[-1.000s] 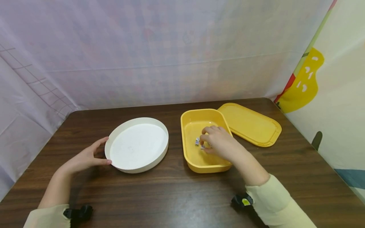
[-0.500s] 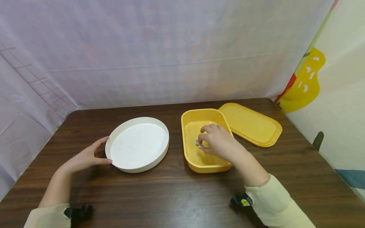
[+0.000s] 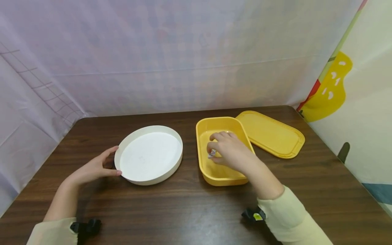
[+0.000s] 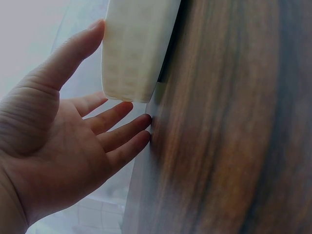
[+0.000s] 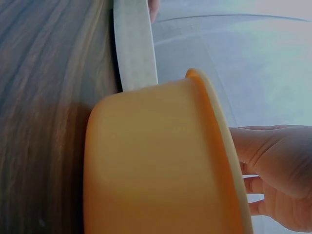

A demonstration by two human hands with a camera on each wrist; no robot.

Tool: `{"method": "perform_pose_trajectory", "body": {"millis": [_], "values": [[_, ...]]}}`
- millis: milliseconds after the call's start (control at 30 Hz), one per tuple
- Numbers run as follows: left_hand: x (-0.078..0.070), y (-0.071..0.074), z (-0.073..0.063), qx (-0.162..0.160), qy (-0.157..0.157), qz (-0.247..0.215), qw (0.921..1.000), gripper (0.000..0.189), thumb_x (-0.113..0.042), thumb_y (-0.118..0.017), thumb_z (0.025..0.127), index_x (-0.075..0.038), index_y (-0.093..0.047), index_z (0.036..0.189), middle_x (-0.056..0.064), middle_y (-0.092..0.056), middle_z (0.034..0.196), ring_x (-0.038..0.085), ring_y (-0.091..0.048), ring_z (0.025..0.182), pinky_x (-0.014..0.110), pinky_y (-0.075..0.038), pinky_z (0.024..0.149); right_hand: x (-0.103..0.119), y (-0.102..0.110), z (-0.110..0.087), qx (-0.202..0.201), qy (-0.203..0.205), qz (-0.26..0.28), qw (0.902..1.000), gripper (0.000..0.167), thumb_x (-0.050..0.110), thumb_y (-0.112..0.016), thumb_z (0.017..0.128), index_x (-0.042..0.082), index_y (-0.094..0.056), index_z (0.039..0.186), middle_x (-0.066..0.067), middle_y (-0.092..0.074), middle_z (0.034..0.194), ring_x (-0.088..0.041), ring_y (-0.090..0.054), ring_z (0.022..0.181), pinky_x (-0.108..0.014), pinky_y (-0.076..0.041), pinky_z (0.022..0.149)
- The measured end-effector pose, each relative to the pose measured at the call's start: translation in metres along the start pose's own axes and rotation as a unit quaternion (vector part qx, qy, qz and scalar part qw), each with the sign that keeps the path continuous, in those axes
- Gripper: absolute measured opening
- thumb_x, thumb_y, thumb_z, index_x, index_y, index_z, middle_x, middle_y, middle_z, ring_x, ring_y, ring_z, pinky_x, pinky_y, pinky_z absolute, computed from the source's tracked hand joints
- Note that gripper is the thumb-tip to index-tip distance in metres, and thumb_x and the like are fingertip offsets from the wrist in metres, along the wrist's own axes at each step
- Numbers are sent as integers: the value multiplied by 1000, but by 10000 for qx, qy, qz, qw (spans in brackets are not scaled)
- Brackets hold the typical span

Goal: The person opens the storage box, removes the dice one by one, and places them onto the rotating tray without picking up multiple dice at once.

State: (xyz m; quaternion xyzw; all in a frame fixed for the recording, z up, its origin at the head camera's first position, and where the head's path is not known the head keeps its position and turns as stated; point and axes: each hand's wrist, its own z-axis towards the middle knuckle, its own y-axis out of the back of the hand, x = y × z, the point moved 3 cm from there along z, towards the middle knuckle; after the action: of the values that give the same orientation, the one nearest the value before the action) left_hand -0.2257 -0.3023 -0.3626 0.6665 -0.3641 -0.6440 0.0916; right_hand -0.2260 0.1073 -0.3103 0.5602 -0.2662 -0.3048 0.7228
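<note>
My left hand (image 3: 88, 172) rests at the left side of a round white tray (image 3: 150, 156). Its thumb and fingertips touch the outer wall, with the fingers loosely spread, as the left wrist view also shows. Inside a yellow plastic box (image 3: 225, 182) to the right, my right hand (image 3: 232, 149) has its thumb and fingers curled around small white dice (image 3: 212, 154) with dark pips. Part of the dice is hidden behind the fingers. From the right wrist camera the box wall (image 5: 146, 151) covers the fingertips.
A yellow lid (image 3: 272, 134) lies behind and to the right of the box, close to its rim. Both containers stand on a dark wooden table (image 3: 171, 211). A pale curtain (image 3: 183, 61) hangs behind the table's far edge.
My right hand has shifted slightly left inside the box, bringing a die along toward another one. My left hand stays at the tray.
</note>
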Motion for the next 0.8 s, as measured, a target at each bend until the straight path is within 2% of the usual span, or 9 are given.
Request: {"method": "perform_pose_trajectory", "body": {"millis": [333,800], "values": [[1,0,1,8,-15,43,10000,99,-23,-76,83,2,-8,151,33,-16,150,49,-26,133,60,-29,100,12,7,13,202,-206,79,9996,11,25,-76,84,20,-69,91,-8,-58,118,-32,-50,112,-52,-35,97],[2,0,1,8,-28,47,10000,99,-21,-76,83,2,-8,151,34,-17,149,50,-28,132,60,-30,99,36,3,31,246,34,191,9995,8,23,-75,84,22,-68,87,-6,-58,117,-29,-50,112,-46,-34,99]]}}
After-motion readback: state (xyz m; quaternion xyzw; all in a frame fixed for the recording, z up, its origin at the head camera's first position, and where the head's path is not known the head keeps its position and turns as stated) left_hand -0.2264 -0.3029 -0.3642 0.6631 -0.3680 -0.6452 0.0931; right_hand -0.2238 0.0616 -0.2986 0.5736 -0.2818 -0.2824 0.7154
